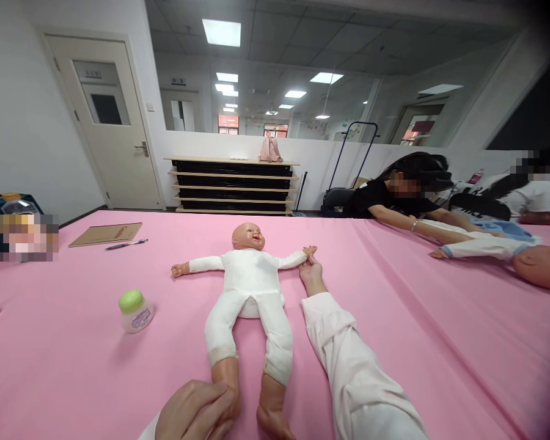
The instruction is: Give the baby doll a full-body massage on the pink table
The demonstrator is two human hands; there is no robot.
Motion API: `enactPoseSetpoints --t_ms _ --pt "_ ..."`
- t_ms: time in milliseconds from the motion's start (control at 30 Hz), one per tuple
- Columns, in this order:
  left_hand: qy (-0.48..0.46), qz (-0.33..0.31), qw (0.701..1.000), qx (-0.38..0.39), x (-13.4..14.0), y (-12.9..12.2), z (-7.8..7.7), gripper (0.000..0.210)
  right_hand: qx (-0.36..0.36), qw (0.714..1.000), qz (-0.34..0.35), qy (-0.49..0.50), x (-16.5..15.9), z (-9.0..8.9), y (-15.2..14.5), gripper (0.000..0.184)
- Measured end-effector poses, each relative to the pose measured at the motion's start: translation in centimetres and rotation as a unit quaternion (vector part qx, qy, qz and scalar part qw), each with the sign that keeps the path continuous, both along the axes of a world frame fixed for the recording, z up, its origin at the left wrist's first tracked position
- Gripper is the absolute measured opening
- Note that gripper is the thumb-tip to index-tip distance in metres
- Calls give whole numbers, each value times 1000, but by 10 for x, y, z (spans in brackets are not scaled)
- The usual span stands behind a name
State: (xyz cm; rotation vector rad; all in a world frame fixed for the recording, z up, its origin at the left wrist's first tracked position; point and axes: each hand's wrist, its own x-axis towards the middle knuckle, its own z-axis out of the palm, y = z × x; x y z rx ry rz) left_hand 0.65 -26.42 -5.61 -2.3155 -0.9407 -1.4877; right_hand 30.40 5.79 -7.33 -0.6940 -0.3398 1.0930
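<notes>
A pink cloth covers our table, its far edge running in front of a low shelf. At left, a notebook and a pen lie near that edge, with a green-lidded jar nearer us; a stretch of cloth separates jar from doll. Our left hand, knuckles up, clamps its curled fingers on the doll's ankle. The doll lies face-up mid-table, arms spread, feet toward us. Our right hand reaches well forward, fingers touching the doll's hand; we cannot tell whether they close on it. Broad cloth divides our right sleeve from another person leaning over a second doll.
</notes>
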Motion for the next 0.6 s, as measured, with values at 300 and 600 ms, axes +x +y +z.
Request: enactPoseSetpoints --t_ms 300,600 --pt "109 -47 992 34 7 27 60 31 226 928 58 -291 -71 72 -37 42" --pt "198 -136 966 97 43 105 86 27 225 805 194 -514 -101 56 -50 38"
